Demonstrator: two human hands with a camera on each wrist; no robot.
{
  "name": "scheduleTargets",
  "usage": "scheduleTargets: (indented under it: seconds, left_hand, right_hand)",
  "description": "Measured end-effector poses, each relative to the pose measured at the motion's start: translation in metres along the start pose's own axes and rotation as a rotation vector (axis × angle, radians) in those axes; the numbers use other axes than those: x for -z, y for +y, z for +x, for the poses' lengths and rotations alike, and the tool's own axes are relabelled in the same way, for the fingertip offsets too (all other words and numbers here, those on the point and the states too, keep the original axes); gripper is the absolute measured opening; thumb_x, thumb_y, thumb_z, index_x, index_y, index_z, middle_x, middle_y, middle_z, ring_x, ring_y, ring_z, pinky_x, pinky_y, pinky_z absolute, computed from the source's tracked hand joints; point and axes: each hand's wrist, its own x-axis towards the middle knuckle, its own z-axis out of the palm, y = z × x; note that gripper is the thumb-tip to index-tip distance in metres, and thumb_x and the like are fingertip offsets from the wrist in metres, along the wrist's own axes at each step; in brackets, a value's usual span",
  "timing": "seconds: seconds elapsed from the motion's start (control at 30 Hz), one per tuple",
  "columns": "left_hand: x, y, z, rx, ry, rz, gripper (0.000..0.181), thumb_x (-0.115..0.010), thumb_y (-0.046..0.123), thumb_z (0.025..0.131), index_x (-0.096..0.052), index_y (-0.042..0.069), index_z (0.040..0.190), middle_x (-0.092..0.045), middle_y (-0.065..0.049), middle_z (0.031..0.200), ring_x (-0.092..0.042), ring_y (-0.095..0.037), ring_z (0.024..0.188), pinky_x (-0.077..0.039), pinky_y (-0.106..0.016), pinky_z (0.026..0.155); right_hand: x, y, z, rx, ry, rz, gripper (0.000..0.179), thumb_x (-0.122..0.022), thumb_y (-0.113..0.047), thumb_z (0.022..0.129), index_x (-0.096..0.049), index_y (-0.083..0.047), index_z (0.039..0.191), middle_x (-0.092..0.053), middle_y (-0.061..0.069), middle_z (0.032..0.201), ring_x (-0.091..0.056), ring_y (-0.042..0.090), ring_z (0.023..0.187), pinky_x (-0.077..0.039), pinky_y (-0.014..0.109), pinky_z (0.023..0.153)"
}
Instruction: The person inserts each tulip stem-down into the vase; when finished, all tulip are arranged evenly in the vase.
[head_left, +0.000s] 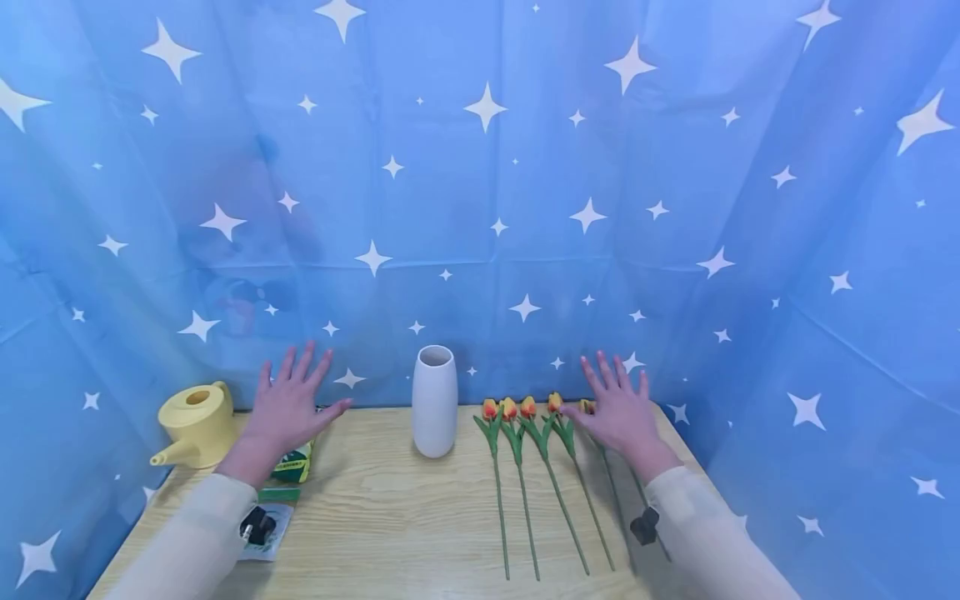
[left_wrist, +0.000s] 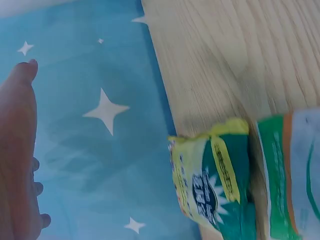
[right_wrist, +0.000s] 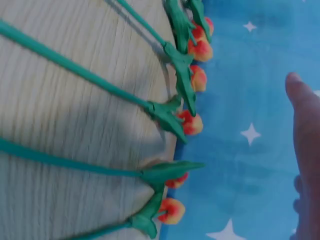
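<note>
Ten fingers (head_left: 303, 362): spread and straight, my left hand (head_left: 288, 412) and right hand (head_left: 618, 417) holding nothing.
Tulips (head_left: 528, 408): laid in a row on the table (head_left: 375, 517), maybe six; my right hand hides some.
Vase (head_left: 434, 408): upright between my hands.
Packets (left_wrist: 220, 175): two, near my left hand, by the watering can (head_left: 197, 423).

Tulips (head_left: 537, 430) (red and yellow) and green-marked packets (left_wrist: 230, 182) lie apart.

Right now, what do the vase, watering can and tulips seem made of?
Vase: perhaps matte ceramic, white with little shine. Watering can: probably smooth plastic, evenly yellow. Tulips: likely artificial, perhaps foam or plastic, matte, with uniformly green stems.
</note>
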Motion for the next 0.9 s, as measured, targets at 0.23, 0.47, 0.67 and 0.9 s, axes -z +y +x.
scheduleTargets:
  seconds: [0.23,0.47,0.67,0.9]
  left_hand:
    - [-0.001,0.017,0.011,-0.034,0.027,-0.026,0.1,-0.063,0.073,0.102,-0.031,0.012,0.175,-0.018,-0.023,0.181,-0.016,-0.052,0.165,-0.014,-0.08,0.126]
    - [0.003,0.037,0.024,-0.064,0.061,-0.064,0.098,-0.065,0.071,0.101,-0.033,0.014,0.175,-0.02,-0.022,0.181,-0.02,-0.05,0.165,-0.018,-0.077,0.127]
    - [0.002,0.053,0.032,-0.076,0.046,-0.092,0.099,-0.06,0.075,0.102,-0.031,0.015,0.176,-0.021,-0.021,0.181,-0.02,-0.047,0.165,-0.021,-0.076,0.127]
    - [-0.005,0.067,0.039,-0.095,0.036,-0.171,0.099,-0.061,0.073,0.102,-0.03,0.014,0.176,-0.022,-0.021,0.181,-0.02,-0.046,0.166,-0.018,-0.075,0.128]
  right_hand:
    - [-0.006,-0.017,-0.013,0.021,-0.003,0.035,0.107,-0.058,-0.08,0.1,-0.019,-0.017,0.178,-0.01,0.017,0.184,-0.003,0.045,0.169,0.004,0.073,0.13]
    - [-0.014,-0.039,-0.026,0.058,0.038,0.062,0.106,-0.067,-0.075,0.098,-0.028,-0.015,0.176,-0.02,0.017,0.182,-0.011,0.044,0.168,-0.002,0.073,0.131]
    - [-0.021,-0.054,-0.035,0.07,0.018,0.083,0.106,-0.063,-0.079,0.099,-0.025,-0.019,0.177,-0.017,0.013,0.183,-0.012,0.042,0.168,-0.005,0.072,0.131]
    - [-0.03,-0.071,-0.042,0.089,0.014,0.12,0.102,-0.065,-0.075,0.1,-0.027,-0.018,0.176,-0.022,0.014,0.181,-0.018,0.041,0.168,-0.008,0.071,0.132]
